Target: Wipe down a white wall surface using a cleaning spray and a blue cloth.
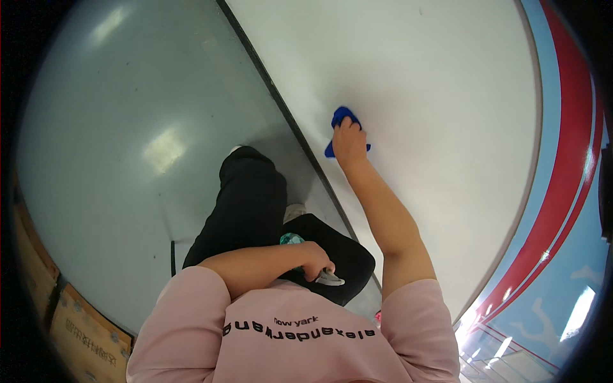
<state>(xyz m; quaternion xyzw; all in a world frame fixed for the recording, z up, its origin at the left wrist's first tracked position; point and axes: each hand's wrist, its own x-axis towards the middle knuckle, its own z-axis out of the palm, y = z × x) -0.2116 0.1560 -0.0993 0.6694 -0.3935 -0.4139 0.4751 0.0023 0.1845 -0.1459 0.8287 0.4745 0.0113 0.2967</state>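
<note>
My right hand is pressed on a blue cloth, its fingers closed over it. The cloth lies bunched against a smooth white wall panel, a little right of the dark strip along its base. Near my lap, my left hand is closed around something that is partly hidden. A pale grey, flat-looking part sticks out past its fingers. A teal patterned rounded thing shows just behind this hand; I cannot tell whether the two parts belong together.
My bent legs in black trousers rest over a shiny grey floor. A dark skirting strip divides floor from wall. Light-brown boxes stand at the lower left. Red and blue bands curve along the right side.
</note>
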